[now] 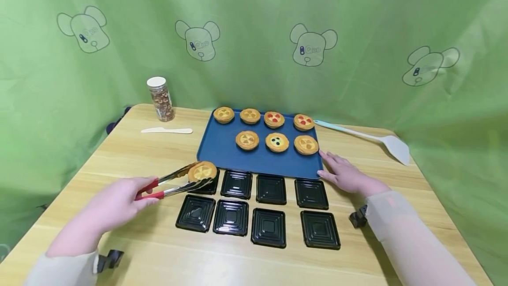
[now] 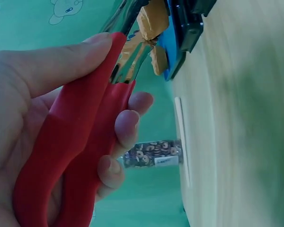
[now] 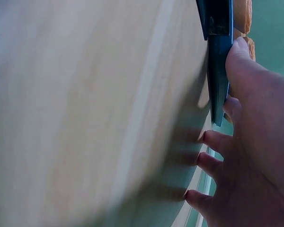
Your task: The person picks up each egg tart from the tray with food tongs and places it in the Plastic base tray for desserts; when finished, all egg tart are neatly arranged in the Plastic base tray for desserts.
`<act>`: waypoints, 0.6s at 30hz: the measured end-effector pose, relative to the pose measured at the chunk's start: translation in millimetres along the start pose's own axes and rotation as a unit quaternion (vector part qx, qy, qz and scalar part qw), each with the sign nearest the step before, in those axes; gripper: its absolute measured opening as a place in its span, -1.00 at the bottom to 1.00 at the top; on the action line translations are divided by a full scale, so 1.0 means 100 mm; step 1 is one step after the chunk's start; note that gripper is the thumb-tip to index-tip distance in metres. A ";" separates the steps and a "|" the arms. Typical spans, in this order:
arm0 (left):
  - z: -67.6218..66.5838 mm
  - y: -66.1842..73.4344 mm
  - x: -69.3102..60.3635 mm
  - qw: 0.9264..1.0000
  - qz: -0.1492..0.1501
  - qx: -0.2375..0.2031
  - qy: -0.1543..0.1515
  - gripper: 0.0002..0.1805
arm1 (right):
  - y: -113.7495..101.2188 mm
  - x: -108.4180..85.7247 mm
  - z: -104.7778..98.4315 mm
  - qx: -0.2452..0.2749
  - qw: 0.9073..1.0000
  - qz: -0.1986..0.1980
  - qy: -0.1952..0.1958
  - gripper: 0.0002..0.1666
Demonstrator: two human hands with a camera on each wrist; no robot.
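One tart [image 1: 202, 171] sits between the tips of the tongs [image 1: 176, 190], over the leftmost black holder [image 1: 206, 190] along the near edge of the blue tray [image 1: 218, 147]. The left hand [image 1: 121, 200], left of the tray's near corner, grips the red handles, fingers curled round them. This looks like the placing step; next, the tips probably need lowering, then parting gently. The right hand [image 1: 345, 173] is spread loosely, touching the tray's right edge, grasping nothing.
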State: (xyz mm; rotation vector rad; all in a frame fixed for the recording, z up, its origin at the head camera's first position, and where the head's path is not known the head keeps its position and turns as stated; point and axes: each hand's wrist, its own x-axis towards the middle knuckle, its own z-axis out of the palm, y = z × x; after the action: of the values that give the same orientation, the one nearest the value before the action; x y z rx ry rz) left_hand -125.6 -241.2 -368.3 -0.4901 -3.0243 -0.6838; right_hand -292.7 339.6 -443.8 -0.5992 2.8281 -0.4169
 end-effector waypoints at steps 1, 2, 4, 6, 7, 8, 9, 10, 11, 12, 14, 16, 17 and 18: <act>0.01 0.00 0.00 1.000 -0.002 0.000 -0.003 -0.47 | 0.01 0.00 0.00 0.001 1.000 -0.001 -0.001 0.00; 0.02 -0.01 0.00 1.000 -0.004 0.001 -0.004 -0.47 | 0.02 0.01 0.00 0.002 1.000 -0.001 -0.001 0.00; 0.04 -0.01 0.00 1.000 -0.008 0.002 -0.007 -0.47 | 0.00 0.00 0.00 0.003 1.000 -0.003 0.002 0.00; 0.06 -0.01 0.00 1.000 -0.009 0.001 -0.011 -0.46 | -0.04 -0.02 -0.02 0.001 1.000 -0.003 0.004 0.00; 0.07 -0.01 0.00 1.000 -0.010 0.001 -0.011 -0.46 | -0.06 -0.03 -0.03 0.000 1.000 -0.006 0.006 -0.01; 0.08 -0.01 0.00 1.000 -0.010 0.001 -0.011 -0.46 | -0.09 -0.05 -0.04 0.000 1.000 -0.009 0.008 -0.02; 0.09 -0.01 -0.01 1.000 -0.011 0.000 -0.011 -0.45 | -0.12 -0.06 -0.06 0.000 1.000 -0.011 0.009 -0.03; 0.09 -0.01 -0.01 1.000 -0.013 0.001 -0.010 -0.45 | -0.15 -0.07 -0.07 0.001 1.000 -0.011 0.010 -0.04; 0.10 -0.01 -0.01 1.000 -0.014 0.001 -0.010 -0.44 | -0.18 -0.08 -0.09 0.000 1.000 -0.011 0.009 -0.05; 0.10 -0.01 -0.01 1.000 -0.016 0.002 -0.009 -0.44 | -0.20 -0.09 -0.10 0.001 1.000 -0.013 0.009 -0.06; 0.10 -0.02 0.00 1.000 -0.017 0.003 -0.008 -0.42 | -0.24 -0.10 -0.12 -0.001 1.000 -0.010 0.006 -0.06; 0.11 -0.02 0.00 1.000 -0.018 0.006 -0.006 -0.41 | -0.25 -0.11 -0.13 -0.004 1.000 -0.006 0.003 -0.06; 0.11 -0.02 0.01 1.000 -0.020 0.004 -0.009 -0.39 | -0.25 -0.11 -0.13 -0.006 1.000 -0.005 0.002 -0.06; 0.11 -0.02 0.01 1.000 -0.020 0.003 -0.011 -0.39 | -0.25 -0.11 -0.13 -0.007 1.000 -0.004 0.001 -0.06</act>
State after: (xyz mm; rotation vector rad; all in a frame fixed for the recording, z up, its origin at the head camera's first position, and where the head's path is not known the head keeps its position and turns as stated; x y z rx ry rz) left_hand -126.6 -238.0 -379.2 -0.4404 -3.0645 -0.6770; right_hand -277.4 325.4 -422.2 -0.6146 2.8333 -0.3982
